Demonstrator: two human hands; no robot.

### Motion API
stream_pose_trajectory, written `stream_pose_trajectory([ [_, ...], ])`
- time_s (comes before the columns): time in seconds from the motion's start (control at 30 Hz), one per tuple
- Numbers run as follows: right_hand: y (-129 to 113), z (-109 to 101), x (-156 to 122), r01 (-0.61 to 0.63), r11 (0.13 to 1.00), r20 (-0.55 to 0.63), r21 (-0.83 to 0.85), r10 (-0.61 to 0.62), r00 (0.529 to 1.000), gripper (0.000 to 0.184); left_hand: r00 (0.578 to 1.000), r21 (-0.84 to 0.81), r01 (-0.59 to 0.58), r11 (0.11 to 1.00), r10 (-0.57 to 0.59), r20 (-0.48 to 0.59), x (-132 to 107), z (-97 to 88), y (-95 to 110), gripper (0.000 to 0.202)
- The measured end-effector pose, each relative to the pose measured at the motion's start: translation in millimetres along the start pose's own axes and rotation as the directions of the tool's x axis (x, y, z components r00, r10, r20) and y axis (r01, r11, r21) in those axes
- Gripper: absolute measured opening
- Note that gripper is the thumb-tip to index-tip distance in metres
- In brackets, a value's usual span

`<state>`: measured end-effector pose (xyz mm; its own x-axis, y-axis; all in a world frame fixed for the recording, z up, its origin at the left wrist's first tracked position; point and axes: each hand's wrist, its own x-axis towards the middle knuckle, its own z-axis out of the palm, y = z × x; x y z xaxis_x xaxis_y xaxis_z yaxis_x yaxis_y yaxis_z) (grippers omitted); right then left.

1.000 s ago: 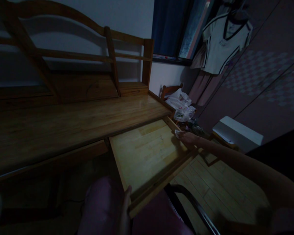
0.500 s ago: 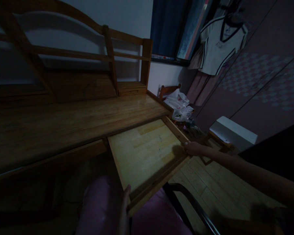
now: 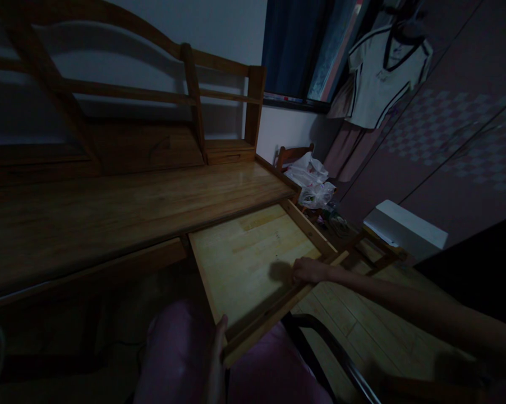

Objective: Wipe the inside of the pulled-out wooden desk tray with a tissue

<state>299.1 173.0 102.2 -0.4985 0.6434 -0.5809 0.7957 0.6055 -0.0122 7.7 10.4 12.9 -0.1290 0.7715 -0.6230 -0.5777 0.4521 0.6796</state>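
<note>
A shallow wooden drawer (image 3: 253,252) is pulled far out from under the desk, its pale floor bare. My left hand (image 3: 219,339) grips the left side wall close to the front corner, thumb on top and the other fingers hidden. Reaching over the front panel, my right hand (image 3: 309,271) has its fingers curled down on the inner side of that panel, right of the middle. The wooden desk (image 3: 152,193) extends behind the drawer and to the left.
A wooden shelf unit (image 3: 150,96) stands at the desk's back. Plastic bags (image 3: 314,179) sit on a chair beyond the right end. A white box (image 3: 408,227) rests on a wooden stool. A dark metal chair arm (image 3: 332,342) curves beside my legs.
My right hand has moved from the drawer's right front corner leftward along the front panel. My left hand keeps its place on the side wall. The view shifts slightly.
</note>
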Motion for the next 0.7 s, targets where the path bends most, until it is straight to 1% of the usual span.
stream_pose_trajectory([
  [0.07, -25.8, -5.2, 7.1, 0.076, 0.982, -0.046, 0.175, -0.069, 0.997, 0.028, 0.999, 0.028, -0.048, 0.998, 0.048, -0.007, -1.2, -0.3, 0.6, 0.030],
  [0.13, -52.5, -9.3, 14.8, 0.096, 0.955, -0.060, 0.279, -0.083, 0.995, 0.026, 0.997, 0.048, -0.069, 0.996, 0.070, -0.032, 3.0, -0.1, -0.7, 0.034],
  [0.2, -78.5, -12.3, 22.3, 0.030, 0.934, -0.041, 0.355, -0.016, 0.999, 0.025, 0.997, 0.036, -0.031, 0.999, 0.034, -0.073, 13.8, 1.1, -2.8, 0.034],
  [0.23, -90.5, -13.6, 25.6, -0.002, 0.920, -0.031, 0.393, 0.015, 0.999, 0.025, 0.996, 0.008, 0.032, 0.999, -0.031, -0.085, 20.4, 1.7, -4.1, 0.030],
  [0.27, -101.6, -14.9, 28.4, -0.021, 0.904, -0.023, 0.428, 0.033, 0.999, 0.025, 0.994, -0.003, 0.056, 0.998, -0.056, -0.095, 26.6, 1.9, -5.4, 0.028],
  [0.33, -120.8, -18.2, 32.4, 0.007, 0.871, -0.018, 0.491, 0.002, 1.000, 0.026, 0.990, -0.011, 0.092, 0.996, -0.093, -0.110, 33.2, -0.2, -8.7, 0.032],
  [0.37, -128.9, -20.3, 33.6, 0.030, 0.851, -0.017, 0.524, -0.025, 1.000, 0.027, 0.989, -0.016, 0.105, 0.994, -0.106, -0.103, 32.6, -2.5, -10.7, 0.035],
  [0.47, -147.6, -27.0, 35.7, 0.056, 0.767, -0.001, 0.639, -0.072, 0.997, 0.034, 0.991, -0.045, 0.119, 0.992, -0.121, -0.051, 19.2, -11.4, -17.8, 0.042],
  [0.53, -155.7, -29.7, 37.7, 0.067, 0.724, 0.006, 0.686, -0.098, 0.995, 0.035, 0.993, -0.059, 0.115, 0.992, -0.117, -0.027, 12.8, -14.5, -21.8, 0.043],
  [0.6, -159.8, -28.6, 42.1, 0.097, 0.680, -0.009, 0.726, -0.132, 0.991, 0.034, 0.994, -0.066, 0.106, 0.992, -0.108, -0.020, 17.2, -13.7, -24.5, 0.039],
  [0.67, -159.7, -23.4, 49.0, 0.126, 0.611, -0.035, 0.782, -0.158, 0.987, 0.031, 0.995, -0.067, 0.097, 0.993, -0.099, -0.027, 31.0, -11.0, -26.3, 0.031],
  [0.7, -158.0, -19.4, 53.1, 0.130, 0.570, -0.043, 0.811, -0.165, 0.985, 0.030, 0.995, -0.067, 0.088, 0.994, -0.091, -0.031, 39.2, -10.1, -27.0, 0.031],
])
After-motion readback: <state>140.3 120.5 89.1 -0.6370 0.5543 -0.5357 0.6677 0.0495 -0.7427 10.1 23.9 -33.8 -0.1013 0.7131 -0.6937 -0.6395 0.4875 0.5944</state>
